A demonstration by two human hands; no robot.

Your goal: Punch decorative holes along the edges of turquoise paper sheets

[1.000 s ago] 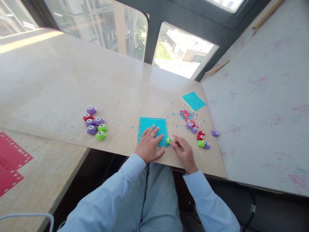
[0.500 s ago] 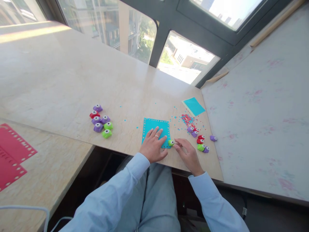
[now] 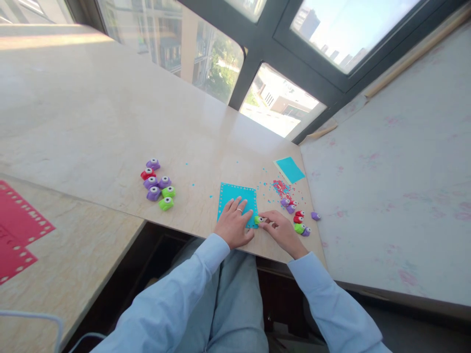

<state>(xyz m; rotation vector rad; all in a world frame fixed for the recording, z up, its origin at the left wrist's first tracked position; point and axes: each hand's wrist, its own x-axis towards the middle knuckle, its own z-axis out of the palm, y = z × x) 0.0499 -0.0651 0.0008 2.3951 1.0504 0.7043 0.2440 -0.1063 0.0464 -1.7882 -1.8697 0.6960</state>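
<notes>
since the earlier frame the view tips up toward the window, while both hands stay close at the near edge of the teal sheet (image 3: 237, 201); the right hand seems to draw the green punch a touch closer in along that edge.

the left hand (image 3: 233, 225) lies flat on the near half of the teal sheet, fingers spread and slightly fanned, wrist off the near edge. the right hand (image 3: 281, 232) is at the sheet's near right corner, thumb and fingertips pinching the small green punch (image 3: 258, 220), which sits right on that corner.

to do this step well, as i judge it, the flat hand should press the sheet firmly so it cannot slide, and the punch should go squarely over the edge, in line with the row of holes already along the border, then be pressed straight down.

right of the teal sheet lie scattered paper dots (image 3: 280, 187) and a cluster of small punches (image 3: 299, 219); well to its left is another group of punches (image 3: 159, 184). a smaller teal sheet (image 3: 290, 169) lies beyond the dots.
</notes>
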